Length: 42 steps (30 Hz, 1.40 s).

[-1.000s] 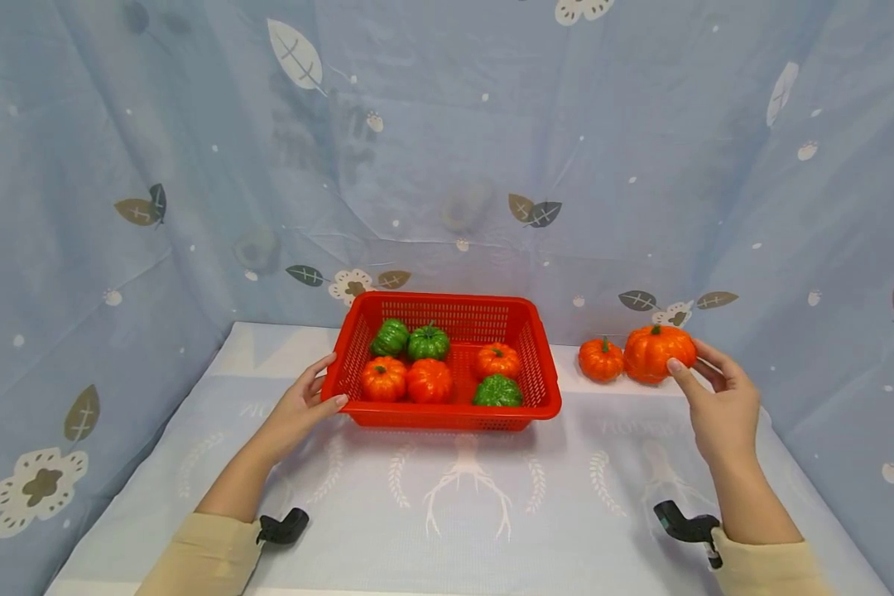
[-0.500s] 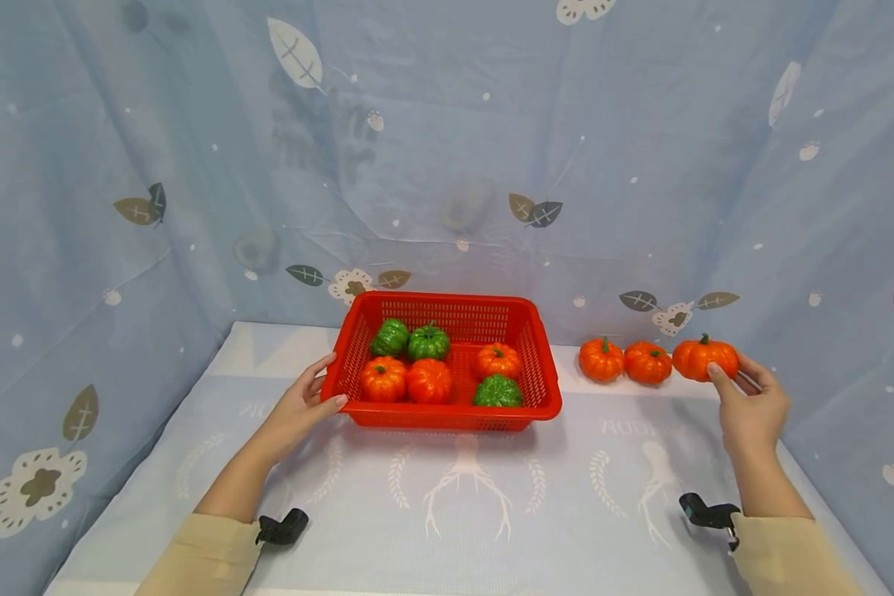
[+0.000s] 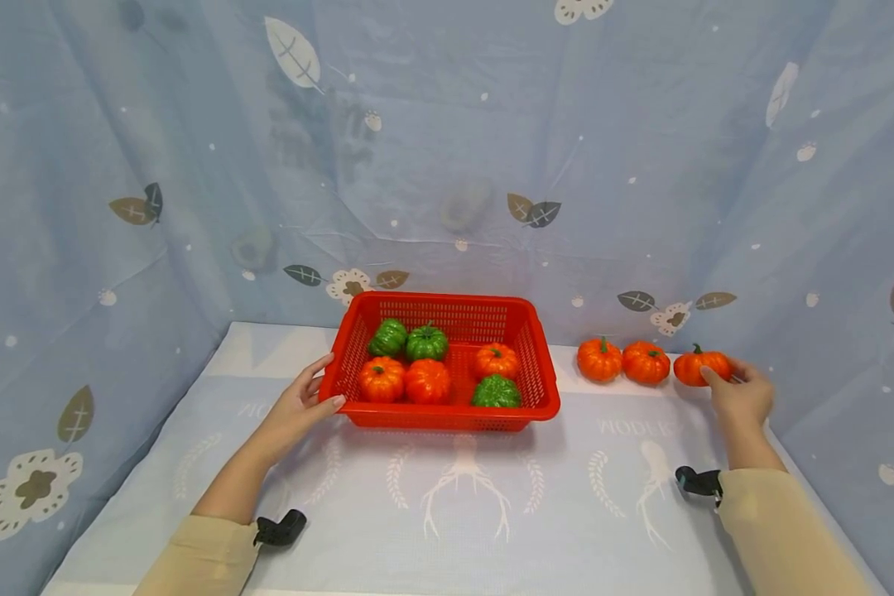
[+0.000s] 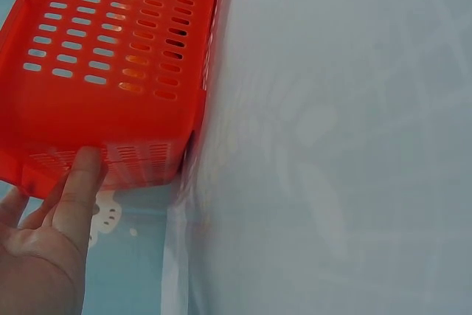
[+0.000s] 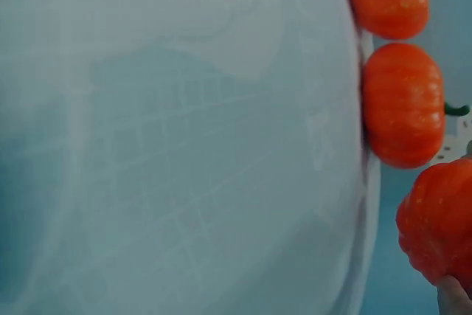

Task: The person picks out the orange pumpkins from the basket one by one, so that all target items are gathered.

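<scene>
At the far right of the table in the head view, my right hand holds an orange mini pumpkin with a green stem. Its thumb lies on the near side, and the other fingers are partly hidden behind. In the right wrist view this pumpkin shows at the right edge with a thumb tip below. Two similar orange pumpkins, one at the left and one in the middle, sit beside it in a row. My left hand touches the left end of the red plastic basket, thumb and fingers extended along its rim and wall.
Inside the basket lie several pumpkins, among them a green one, an orange one and a bumpy green one. A pale patterned cloth covers the table. Blue printed curtains enclose the back and sides.
My right hand has shifted right with its pumpkin, uncovering the middle one, then lowered it to the end of the row. The left hand and basket stay in place.
</scene>
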Tool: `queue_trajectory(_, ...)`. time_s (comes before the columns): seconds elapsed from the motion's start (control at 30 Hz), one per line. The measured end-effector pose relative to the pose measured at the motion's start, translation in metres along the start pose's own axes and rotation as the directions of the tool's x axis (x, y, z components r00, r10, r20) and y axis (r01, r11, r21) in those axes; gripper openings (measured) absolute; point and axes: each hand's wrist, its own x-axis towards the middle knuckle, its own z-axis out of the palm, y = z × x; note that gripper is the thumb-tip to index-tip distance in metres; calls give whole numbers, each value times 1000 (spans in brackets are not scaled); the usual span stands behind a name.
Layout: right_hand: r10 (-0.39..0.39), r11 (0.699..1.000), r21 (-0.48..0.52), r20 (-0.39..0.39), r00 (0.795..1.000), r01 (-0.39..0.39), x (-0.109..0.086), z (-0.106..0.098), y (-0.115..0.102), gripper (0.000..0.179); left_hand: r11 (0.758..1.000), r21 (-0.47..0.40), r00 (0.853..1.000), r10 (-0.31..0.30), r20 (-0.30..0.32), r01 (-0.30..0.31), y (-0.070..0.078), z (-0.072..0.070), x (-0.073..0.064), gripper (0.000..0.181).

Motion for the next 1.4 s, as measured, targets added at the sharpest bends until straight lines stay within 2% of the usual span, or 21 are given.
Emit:
queue_trajectory(0.13, -1, 1000, -4, -4, 1000, 1, 11, 3, 7, 63, 1000, 7, 1000, -2, 1, 2, 1, 0, 1, 81)
queue_trajectory(0.33, -49, 998, -36, -1, 999, 49, 19, 3, 14, 61, 1000, 3, 1000, 9, 0, -9, 1, -1, 0, 80)
queue_trajectory(0.67, -83, 979, -173, 141, 986, 107, 19, -12, 17, 63, 1000, 6, 1000, 10, -8, -10, -1, -2, -2, 81)
queue_trajectory(0.77, -67, 973, -211, 116, 991, 90, 18, -14, 17, 63, 1000, 6, 1000, 7, -9, -7, -1, -1, -1, 81)
queue_trajectory(0.93, -48, 975, -214, 58, 997, 59, 16, -12, 18, 63, 1000, -4, 1000, 1, -9, -1, -1, -1, -1, 81)
queue_trajectory(1.4, -31, 979, -195, 103, 994, 51, 29, 2, 23, 61, 1000, 7, 1000, 1, -1, -1, -4, -2, 2, 81)
